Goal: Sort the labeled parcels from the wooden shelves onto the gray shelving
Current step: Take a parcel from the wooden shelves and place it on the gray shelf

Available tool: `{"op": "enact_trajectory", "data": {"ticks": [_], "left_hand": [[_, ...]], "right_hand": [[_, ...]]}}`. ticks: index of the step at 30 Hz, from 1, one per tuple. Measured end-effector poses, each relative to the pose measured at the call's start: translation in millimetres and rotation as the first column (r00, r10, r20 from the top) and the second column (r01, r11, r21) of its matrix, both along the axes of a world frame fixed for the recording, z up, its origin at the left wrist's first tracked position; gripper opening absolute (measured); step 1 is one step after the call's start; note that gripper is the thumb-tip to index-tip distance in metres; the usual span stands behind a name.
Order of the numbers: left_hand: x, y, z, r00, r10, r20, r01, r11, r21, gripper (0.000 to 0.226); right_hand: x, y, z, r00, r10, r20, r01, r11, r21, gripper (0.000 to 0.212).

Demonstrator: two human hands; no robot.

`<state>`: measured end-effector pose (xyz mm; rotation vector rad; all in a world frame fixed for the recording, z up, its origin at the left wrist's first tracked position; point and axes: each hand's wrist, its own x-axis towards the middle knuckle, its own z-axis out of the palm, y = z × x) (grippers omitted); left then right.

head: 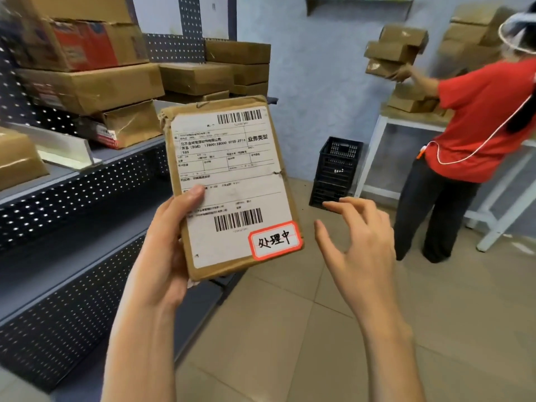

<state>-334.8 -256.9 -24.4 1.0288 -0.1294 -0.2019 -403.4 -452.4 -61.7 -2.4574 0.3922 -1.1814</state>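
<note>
My left hand (168, 242) grips a flat brown parcel (232, 184) upright in front of me, thumb on its white shipping label. A red-bordered sticker with handwritten characters (275, 239) sits at the label's lower right corner. My right hand (356, 245) hovers just right of the parcel with fingers spread, holding nothing and not touching it. The gray shelving (72, 198) with perforated back panels runs along my left, and several cardboard boxes (95, 85) are stacked on its upper shelf.
A person in a red shirt (478, 126) stands at the right, handling stacked brown boxes (394, 53) over a white-framed table (377, 158). A black plastic crate (336, 169) stands on the tiled floor by the wall. A white divider (63, 152) lies on the shelf.
</note>
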Motion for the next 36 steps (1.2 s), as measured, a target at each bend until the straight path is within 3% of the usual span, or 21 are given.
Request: {"op": "enact_trajectory", "data": {"ticks": [6, 14, 22, 26, 36], "left_hand": [[107.2, -83.6, 16.3, 0.999, -0.014, 0.032, 0.017, 0.998, -0.066, 0.016], [233.3, -158.3, 14.5, 0.999, 0.01, 0.039, -0.009, 0.999, -0.033, 0.019], [348.3, -205.5, -5.4, 0.987, 0.157, 0.017, -0.157, 0.987, 0.027, 0.024], [415.7, -236.5, 1.6, 0.964, 0.253, 0.079, -0.257, 0.965, 0.045, 0.047], [553.0, -280.0, 50.3, 0.84, 0.48, 0.254, -0.508, 0.86, 0.054, 0.064]], "right_hand": [[102.5, -82.2, 19.5, 0.999, -0.03, -0.034, 0.027, 0.997, -0.067, 0.025], [237.9, -149.8, 28.1, 0.999, 0.014, -0.033, -0.016, 0.996, -0.085, 0.027], [381.5, -208.8, -0.4, 0.985, 0.171, -0.029, -0.172, 0.984, -0.054, 0.028], [466.5, -247.2, 3.7, 0.96, 0.275, -0.055, -0.278, 0.959, -0.06, 0.029], [670.0, -295.5, 62.3, 0.845, 0.529, 0.077, -0.523, 0.848, -0.083, 0.029]]}}
